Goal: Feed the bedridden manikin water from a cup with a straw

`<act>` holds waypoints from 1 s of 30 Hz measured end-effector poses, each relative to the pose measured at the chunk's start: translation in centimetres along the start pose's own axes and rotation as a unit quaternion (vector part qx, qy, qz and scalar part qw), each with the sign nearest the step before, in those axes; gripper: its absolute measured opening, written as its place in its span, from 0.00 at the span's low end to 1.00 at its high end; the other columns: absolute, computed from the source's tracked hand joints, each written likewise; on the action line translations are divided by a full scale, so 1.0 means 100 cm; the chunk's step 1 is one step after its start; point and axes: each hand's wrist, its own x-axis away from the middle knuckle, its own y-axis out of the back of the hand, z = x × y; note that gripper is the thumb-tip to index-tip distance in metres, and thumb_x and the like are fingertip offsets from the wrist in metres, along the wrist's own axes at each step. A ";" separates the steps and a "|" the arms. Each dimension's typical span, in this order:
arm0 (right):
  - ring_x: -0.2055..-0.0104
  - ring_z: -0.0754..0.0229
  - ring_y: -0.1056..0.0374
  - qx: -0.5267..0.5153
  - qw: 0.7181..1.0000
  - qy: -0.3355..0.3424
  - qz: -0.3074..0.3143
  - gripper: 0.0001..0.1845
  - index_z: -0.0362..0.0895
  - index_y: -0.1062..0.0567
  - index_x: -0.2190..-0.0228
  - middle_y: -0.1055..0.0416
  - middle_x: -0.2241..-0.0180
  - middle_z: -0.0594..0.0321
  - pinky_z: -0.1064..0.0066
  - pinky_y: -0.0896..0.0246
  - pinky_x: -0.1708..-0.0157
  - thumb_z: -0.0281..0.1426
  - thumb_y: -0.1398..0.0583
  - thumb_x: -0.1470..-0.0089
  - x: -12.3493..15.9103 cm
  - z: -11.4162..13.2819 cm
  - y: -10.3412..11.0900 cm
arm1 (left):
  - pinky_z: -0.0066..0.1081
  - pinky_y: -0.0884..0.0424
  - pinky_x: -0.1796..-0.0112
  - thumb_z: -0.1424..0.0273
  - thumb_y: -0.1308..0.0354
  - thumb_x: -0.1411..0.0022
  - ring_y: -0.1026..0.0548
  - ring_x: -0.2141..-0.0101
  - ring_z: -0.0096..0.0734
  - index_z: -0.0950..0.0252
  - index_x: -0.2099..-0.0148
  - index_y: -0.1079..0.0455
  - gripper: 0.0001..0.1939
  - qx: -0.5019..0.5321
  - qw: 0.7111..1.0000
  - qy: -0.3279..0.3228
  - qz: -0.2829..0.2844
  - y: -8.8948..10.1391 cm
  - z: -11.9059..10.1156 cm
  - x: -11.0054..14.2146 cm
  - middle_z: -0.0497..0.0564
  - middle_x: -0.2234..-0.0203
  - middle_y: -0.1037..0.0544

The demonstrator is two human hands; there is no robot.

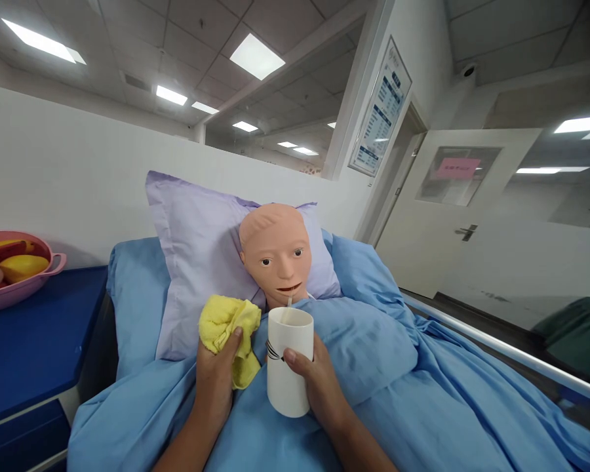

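My right hand (pixel 320 377) is wrapped round a white cup (pixel 288 387) with a dark printed mark, held upright over the blue quilt. From the cup a pale straw (pixel 290 301) rises to the chin, just below the parted lips of a manikin (pixel 278 242); whether its tip touches I cannot tell. A bunched yellow cloth (pixel 229 324) is gripped in my left hand (pixel 215 373), beside the cup and to its left. The manikin's head rests against a lilac pillow (pixel 196 262), and the blue quilt (pixel 368 341) covers it up to the neck.
On the left, a blue-topped bedside cabinet (pixel 44 354) holds a pink basin (pixel 17 300) of fruit. A white metal bed rail (pixel 511 351) runs along the right side. Behind the bed stands a white partition (pixel 78 177), and a door (pixel 432 242) is at the right.
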 end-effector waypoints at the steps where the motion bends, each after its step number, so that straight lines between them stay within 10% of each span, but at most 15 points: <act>1: 0.68 0.53 0.27 0.000 1.000 0.000 0.000 0.31 0.44 0.25 0.57 0.23 0.65 0.57 0.65 0.32 0.70 0.51 0.30 0.56 0.000 -0.001 0.000 | 0.37 0.20 0.58 0.57 0.27 0.48 0.18 0.56 0.45 0.63 0.40 0.32 0.37 -0.002 1.000 -0.001 0.000 0.000 0.000 0.000 0.59 0.51 0.19; 9: 0.64 0.54 0.30 0.045 0.997 0.065 -0.022 0.32 0.45 0.26 0.55 0.24 0.64 0.60 0.64 0.32 0.64 0.50 0.28 0.57 0.009 -0.003 -0.004 | 0.39 0.22 0.56 0.54 0.27 0.49 0.19 0.55 0.47 0.66 0.43 0.29 0.36 -0.095 0.995 -0.026 0.011 0.001 0.002 -0.004 0.60 0.53 0.18; 13: 0.64 0.53 0.29 0.041 0.992 0.103 -0.065 0.33 0.45 0.26 0.54 0.23 0.65 0.59 0.63 0.30 0.64 0.49 0.28 0.58 0.016 -0.007 -0.007 | 0.41 0.23 0.53 0.55 0.32 0.43 0.20 0.55 0.47 0.64 0.46 0.26 0.27 -0.185 0.973 -0.138 0.006 0.000 0.001 -0.001 0.59 0.55 0.18; 16: 0.61 0.50 0.27 0.043 0.978 0.149 -0.139 0.35 0.46 0.26 0.51 0.22 0.60 0.57 0.58 0.29 0.59 0.48 0.27 0.59 0.019 -0.011 -0.006 | 0.44 0.29 0.44 0.64 0.36 0.37 0.23 0.47 0.46 0.59 0.45 0.25 0.18 -0.242 0.906 -0.342 0.068 -0.006 -0.005 -0.002 0.57 0.48 0.20; 19: 0.55 0.46 0.27 0.026 0.960 0.177 -0.215 0.36 0.46 0.28 0.49 0.23 0.54 0.54 0.54 0.30 0.53 0.47 0.28 0.56 0.018 -0.011 -0.004 | 0.46 0.34 0.38 0.74 0.41 0.35 0.29 0.39 0.44 0.56 0.43 0.26 0.19 -0.279 0.768 -0.541 0.199 -0.025 -0.014 -0.013 0.56 0.42 0.24; 24: 0.56 0.46 0.27 0.001 0.948 0.143 -0.284 0.35 0.45 0.28 0.49 0.23 0.56 0.55 0.54 0.30 0.55 0.50 0.30 0.54 0.012 -0.004 0.001 | 0.43 0.40 0.33 0.78 0.50 0.30 0.36 0.34 0.36 0.64 0.34 0.36 0.24 -0.388 0.592 -0.629 0.322 -0.066 -0.019 -0.044 0.58 0.39 0.27; 30: 0.59 0.49 0.27 -0.056 0.951 0.108 -0.284 0.35 0.47 0.29 0.50 0.23 0.58 0.59 0.59 0.28 0.59 0.51 0.30 0.54 0.005 -0.004 0.006 | 0.45 0.41 0.33 0.76 0.56 0.27 0.36 0.34 0.37 0.65 0.35 0.34 0.22 -0.448 0.592 -0.577 0.340 -0.065 -0.006 -0.051 0.58 0.38 0.29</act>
